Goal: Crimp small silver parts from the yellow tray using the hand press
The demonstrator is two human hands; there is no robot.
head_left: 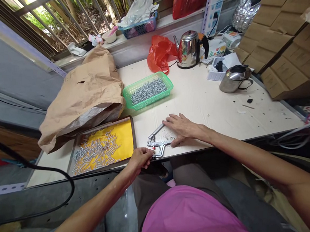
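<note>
From where I stand: the metal hand press (pixel 163 144) lies near the front edge of the pale surface (pixel 199 101), its lever raised at an angle, the right hand (pixel 182 129) spread loosely at its handle end, fingertips by the lever's tip and thumb by the frame. Left hand (pixel 141 157) at the opposite end, thumb and fingertips pinched together beside the press's mouth; cannot tell what, if anything, sits between them. Just left of that, a tray (pixel 126 133) lined in yellow carries scattered metal pins (pixel 95 152), with a green basket (pixel 146 106) of similar pieces beyond.
</note>
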